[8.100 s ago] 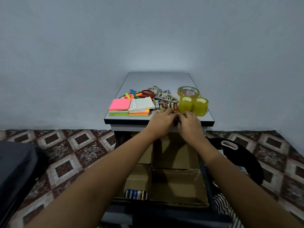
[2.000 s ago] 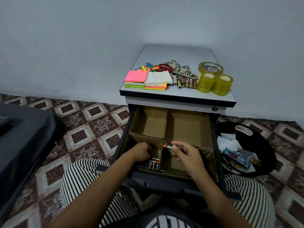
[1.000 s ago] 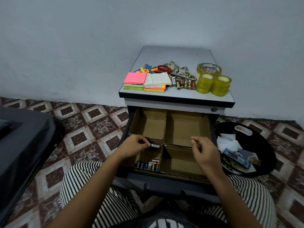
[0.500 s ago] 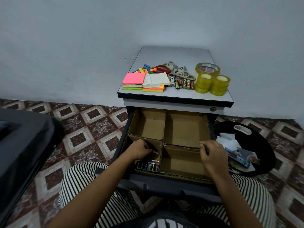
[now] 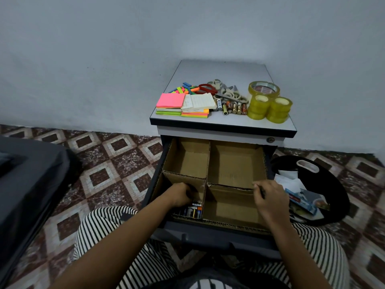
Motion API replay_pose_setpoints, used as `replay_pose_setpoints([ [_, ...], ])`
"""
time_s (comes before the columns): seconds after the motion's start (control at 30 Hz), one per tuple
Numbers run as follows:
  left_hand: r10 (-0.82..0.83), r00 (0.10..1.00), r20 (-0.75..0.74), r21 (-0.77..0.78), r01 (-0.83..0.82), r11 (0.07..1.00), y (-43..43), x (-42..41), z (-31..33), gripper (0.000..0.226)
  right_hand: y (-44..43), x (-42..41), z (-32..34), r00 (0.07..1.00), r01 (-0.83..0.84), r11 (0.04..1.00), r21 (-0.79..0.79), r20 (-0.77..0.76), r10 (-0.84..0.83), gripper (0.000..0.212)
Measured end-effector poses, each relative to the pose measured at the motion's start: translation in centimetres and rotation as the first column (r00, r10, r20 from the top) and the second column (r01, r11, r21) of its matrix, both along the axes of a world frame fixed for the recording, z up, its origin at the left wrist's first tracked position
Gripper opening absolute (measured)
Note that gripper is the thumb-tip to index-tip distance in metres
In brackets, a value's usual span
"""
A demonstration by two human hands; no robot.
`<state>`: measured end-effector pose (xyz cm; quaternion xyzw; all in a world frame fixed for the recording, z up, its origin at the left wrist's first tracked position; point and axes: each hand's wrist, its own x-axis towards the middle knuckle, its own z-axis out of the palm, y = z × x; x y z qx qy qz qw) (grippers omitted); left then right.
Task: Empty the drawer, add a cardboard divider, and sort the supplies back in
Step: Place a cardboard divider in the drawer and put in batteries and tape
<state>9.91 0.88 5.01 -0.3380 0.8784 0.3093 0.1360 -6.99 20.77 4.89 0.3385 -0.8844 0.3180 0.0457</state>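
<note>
**Left hand (image 5: pixel 179 195) sits lower in the near-left cell of the cardboard divider (image 5: pixel 185 178) than a second ago.**
Its knuckles arch and the fingers curl down out of sight, so its hold cannot be told. The batteries (image 5: pixel 192 211) lie just beneath and nearer than them. The right hand (image 5: pixel 268 200) has shifted rightward and hangs curled by the right wall of the drawer (image 5: pixel 268 163), its grip equally unclear.

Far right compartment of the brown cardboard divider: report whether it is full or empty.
Empty: the far right compartment shows only bare cardboard floor. Small batteries lie in the near left one.
</note>
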Motion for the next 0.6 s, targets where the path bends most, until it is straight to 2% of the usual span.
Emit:
replay_pose_setpoints([
  [0.43, -0.049, 0.999, -0.016, -0.052, 0.048, 0.997, -0.4, 0.2, 0.5, 0.028, 0.1, 0.3, 0.2, 0.999, 0.002, 0.999, 0.037, 0.033, -0.003, 0.015],
  [0.5, -0.074, 0.997, -0.005, -0.078, 0.074, 0.994, -0.4, 0.3, 1.5, 0.029, -0.1, 0.3, 0.5, 0.999, 0.01, 1.0, 0.002, 0.04, -0.01, 0.015],
  [0.6, -0.119, 0.993, -0.017, -0.088, 0.117, 0.989, -0.6, 0.2, 4.1, 0.024, -0.8, 0.4, 1.9, 0.999, -0.043, 0.991, -0.13, 0.004, 0.044, 0.013],
])
